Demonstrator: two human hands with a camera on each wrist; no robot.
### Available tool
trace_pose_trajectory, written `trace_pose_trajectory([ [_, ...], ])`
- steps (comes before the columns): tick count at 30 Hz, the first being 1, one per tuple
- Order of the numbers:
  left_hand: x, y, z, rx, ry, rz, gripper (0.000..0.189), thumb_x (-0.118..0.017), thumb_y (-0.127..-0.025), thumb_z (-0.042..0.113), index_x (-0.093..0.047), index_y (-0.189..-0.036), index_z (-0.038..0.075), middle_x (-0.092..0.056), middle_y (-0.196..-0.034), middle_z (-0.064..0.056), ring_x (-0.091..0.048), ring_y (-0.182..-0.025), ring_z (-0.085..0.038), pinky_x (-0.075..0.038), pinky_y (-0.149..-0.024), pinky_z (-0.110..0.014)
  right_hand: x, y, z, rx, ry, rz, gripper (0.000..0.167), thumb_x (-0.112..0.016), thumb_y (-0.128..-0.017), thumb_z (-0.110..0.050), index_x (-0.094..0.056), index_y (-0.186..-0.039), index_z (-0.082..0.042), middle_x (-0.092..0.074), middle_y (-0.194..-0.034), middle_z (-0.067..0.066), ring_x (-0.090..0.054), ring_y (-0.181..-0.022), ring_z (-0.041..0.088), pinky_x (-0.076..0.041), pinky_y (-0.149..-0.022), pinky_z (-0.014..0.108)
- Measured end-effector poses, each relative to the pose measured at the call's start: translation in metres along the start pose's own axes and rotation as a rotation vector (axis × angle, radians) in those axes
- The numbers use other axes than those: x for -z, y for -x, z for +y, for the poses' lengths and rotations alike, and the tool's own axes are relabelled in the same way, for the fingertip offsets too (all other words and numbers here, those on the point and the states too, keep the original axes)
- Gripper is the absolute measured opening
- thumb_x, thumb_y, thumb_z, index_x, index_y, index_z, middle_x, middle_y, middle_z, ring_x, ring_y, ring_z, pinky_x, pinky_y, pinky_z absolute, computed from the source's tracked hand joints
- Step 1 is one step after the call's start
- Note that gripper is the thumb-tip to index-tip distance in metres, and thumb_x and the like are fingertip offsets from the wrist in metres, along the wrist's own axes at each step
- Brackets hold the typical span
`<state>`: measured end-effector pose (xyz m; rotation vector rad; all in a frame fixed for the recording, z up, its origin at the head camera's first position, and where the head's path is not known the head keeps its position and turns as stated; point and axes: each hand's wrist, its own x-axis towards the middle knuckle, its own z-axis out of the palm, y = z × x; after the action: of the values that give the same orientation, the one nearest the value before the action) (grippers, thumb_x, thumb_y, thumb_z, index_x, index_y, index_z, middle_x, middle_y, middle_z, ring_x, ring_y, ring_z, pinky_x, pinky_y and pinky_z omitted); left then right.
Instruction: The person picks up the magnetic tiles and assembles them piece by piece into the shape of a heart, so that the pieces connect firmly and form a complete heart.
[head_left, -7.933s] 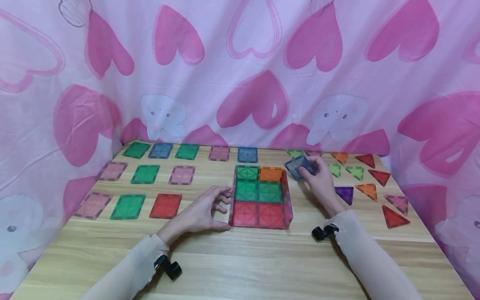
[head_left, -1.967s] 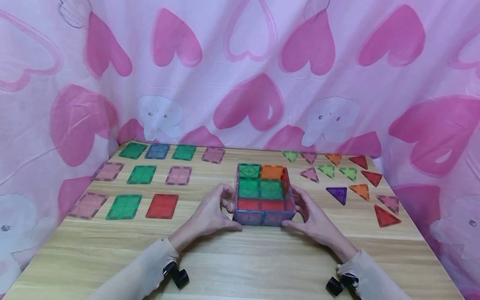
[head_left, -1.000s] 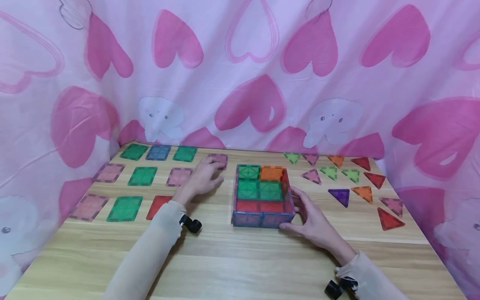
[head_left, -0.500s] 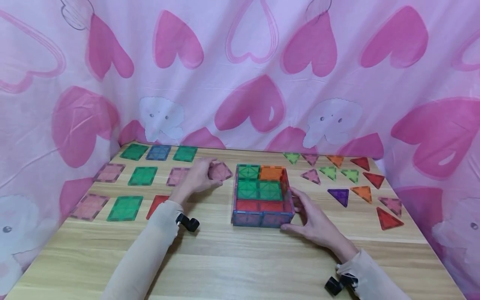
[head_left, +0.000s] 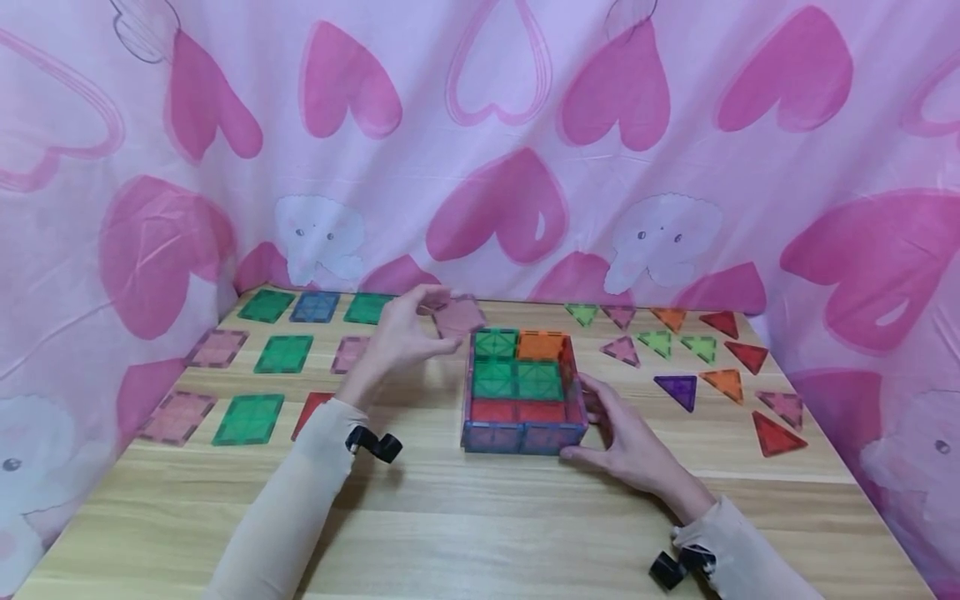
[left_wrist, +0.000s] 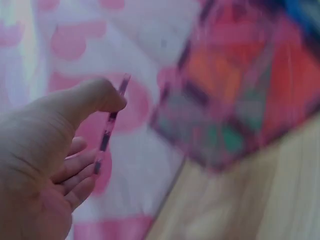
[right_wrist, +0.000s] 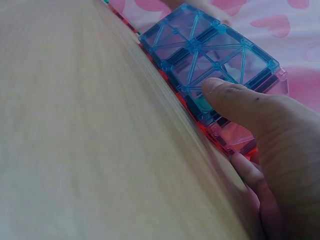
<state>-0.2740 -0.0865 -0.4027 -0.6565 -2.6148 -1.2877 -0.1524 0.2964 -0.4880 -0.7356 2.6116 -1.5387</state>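
A pink cloth [head_left: 480, 108] printed with hearts hangs across the upper half of the frame, above a wooden worktop [head_left: 480, 525] that fills the lower half. In the centre of the frame stands an open-topped box [head_left: 491, 437] of see-through tiles, its near wall blue, with red, green and orange showing inside. The right hand [head_left: 633, 442], right of centre, grasps the box's near right corner, thumb on the blue wall. The left hand [head_left: 401, 337], left of centre, pinches a pink square tile [head_left: 460, 318] between thumb and fingers, clear of the worktop, at upper centre just beyond the box's far left corner. Nine flat square tiles [head_left: 282, 354], green, blue, pink and red, lie in rows at left. Smaller triangular tiles [head_left: 677, 390] lie scattered at right.
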Motion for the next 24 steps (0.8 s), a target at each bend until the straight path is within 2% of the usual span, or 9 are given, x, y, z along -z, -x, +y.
trace_pose_trajectory([
  [4, -0.015, -0.005, 0.033, -0.095, 0.070, -0.144, 0.078, -0.096, -0.086, 0.024, -0.061, -0.154, 0.010, -0.071, -0.141, -0.003, -0.064, -0.129, -0.026, -0.054, -0.114, -0.052, 0.002, 0.001, -0.001, 0.015, -0.005, 0.002, 0.111, -0.098, -0.088, -0.024, -0.029, -0.175, -0.015, -0.060, -0.158, 0.013, -0.068, -0.137, 0.028, -0.046, -0.115, 0.015],
  [6, -0.025, -0.009, 0.046, -0.138, 0.072, -0.206, 0.078, -0.096, -0.087, 0.024, -0.060, -0.155, 0.010, -0.071, -0.141, -0.003, -0.063, -0.130, -0.025, -0.053, -0.115, -0.052, 0.002, 0.001, -0.001, 0.024, -0.014, 0.001, 0.111, -0.098, -0.089, -0.022, -0.029, -0.175, -0.014, -0.060, -0.159, 0.015, -0.068, -0.138, 0.030, -0.047, -0.115, 0.016],
  [9, -0.040, -0.015, 0.061, -0.165, 0.057, -0.272, 0.081, -0.097, -0.087, 0.023, -0.058, -0.157, 0.009, -0.070, -0.143, -0.004, -0.063, -0.131, -0.024, -0.053, -0.116, -0.050, 0.000, -0.001, -0.002, 0.031, -0.036, -0.008, 0.110, -0.097, -0.089, -0.019, -0.029, -0.175, -0.014, -0.059, -0.160, 0.016, -0.067, -0.138, 0.030, -0.048, -0.115, 0.018],
  [13, -0.058, -0.023, 0.069, -0.176, -0.003, -0.327, 0.079, -0.095, -0.090, 0.026, -0.057, -0.157, 0.008, -0.070, -0.145, -0.005, -0.063, -0.131, -0.021, -0.054, -0.114, -0.044, -0.004, -0.002, -0.001, 0.039, -0.068, -0.019, 0.110, -0.097, -0.089, -0.017, -0.028, -0.175, -0.013, -0.058, -0.160, 0.017, -0.068, -0.138, 0.031, -0.050, -0.115, 0.021],
  [17, -0.071, -0.029, 0.071, -0.197, -0.050, -0.358, 0.076, -0.093, -0.092, 0.026, -0.057, -0.155, 0.005, -0.070, -0.143, -0.009, -0.065, -0.126, -0.022, -0.055, -0.111, -0.040, -0.004, -0.002, -0.002, 0.039, -0.065, -0.017, 0.111, -0.097, -0.089, -0.016, -0.028, -0.175, -0.013, -0.059, -0.159, 0.016, -0.068, -0.137, 0.030, -0.050, -0.115, 0.021],
  [24, -0.081, -0.030, 0.071, -0.196, -0.111, -0.390, 0.083, -0.093, -0.093, 0.027, -0.052, -0.161, 0.005, -0.065, -0.151, -0.011, -0.058, -0.135, -0.026, -0.053, -0.116, -0.043, -0.001, -0.001, -0.002, 0.021, -0.057, -0.018, 0.110, -0.097, -0.089, -0.020, -0.029, -0.175, -0.021, -0.059, -0.160, 0.013, -0.067, -0.138, 0.027, -0.048, -0.116, 0.020],
])
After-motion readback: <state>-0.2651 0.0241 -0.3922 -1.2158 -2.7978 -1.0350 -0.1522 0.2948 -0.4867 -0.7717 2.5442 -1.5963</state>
